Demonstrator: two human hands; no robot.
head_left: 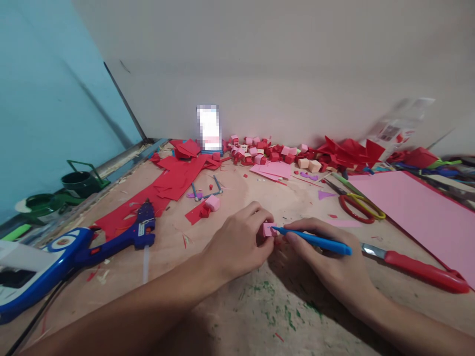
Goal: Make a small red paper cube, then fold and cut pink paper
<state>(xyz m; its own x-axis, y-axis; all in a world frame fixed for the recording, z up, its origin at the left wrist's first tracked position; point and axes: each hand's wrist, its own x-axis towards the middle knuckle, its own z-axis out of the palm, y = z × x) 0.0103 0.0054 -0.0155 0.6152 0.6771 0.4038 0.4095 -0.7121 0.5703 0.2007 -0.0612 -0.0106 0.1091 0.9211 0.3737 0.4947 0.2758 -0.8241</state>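
The left hand point(241, 242) pinches a small pink paper cube point(267, 232). Right of the cube, the right hand point(338, 271) has its fingers round a thin blue plastic pen point(334, 245).

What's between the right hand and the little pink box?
The head view shows a blue pen, held by the right hand, tip at the pink box.

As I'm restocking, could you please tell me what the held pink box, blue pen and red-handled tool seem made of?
Held pink box: probably matte paper, from its flat, dull faces.
Blue pen: likely smooth plastic, from its even colour.
Red-handled tool: shiny blade, apparently metal, from its bright reflection; smooth handle, likely plastic, from its sheen.
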